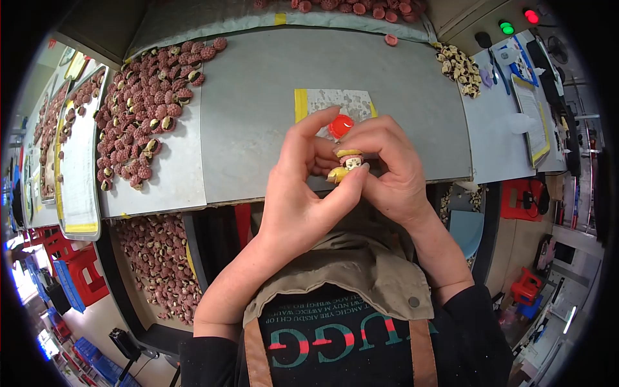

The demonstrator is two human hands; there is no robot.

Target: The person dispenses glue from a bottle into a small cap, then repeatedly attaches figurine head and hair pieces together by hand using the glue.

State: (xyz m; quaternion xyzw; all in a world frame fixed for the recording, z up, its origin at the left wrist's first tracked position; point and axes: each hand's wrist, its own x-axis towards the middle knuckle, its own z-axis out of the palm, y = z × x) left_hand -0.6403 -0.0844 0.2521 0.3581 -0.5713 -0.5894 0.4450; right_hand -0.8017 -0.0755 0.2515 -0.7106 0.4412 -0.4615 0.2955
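Observation:
Between my two hands is a small doll head (351,161) with a painted face, pinkish bumpy hair and yellow parts around it. My left hand (300,187) pinches it from the left, its thumb below the face and its forefinger raised. From the right, my right hand (393,171) grips it with the thumb beside the face and the curled fingers above. Just beyond my fingertips stands a round glossy red object (341,125), partly hidden by the hands. Under it lies a spotted pale sheet (335,98) with yellow tape at its sides.
Many pink bumpy pieces (145,106) are heaped on the left of the grey bench (258,84). Cream-and-black small parts (459,68) lie at the right. Red cup-like pieces (358,8) fill the back edge. An open drawer (161,267) below holds more pink pieces.

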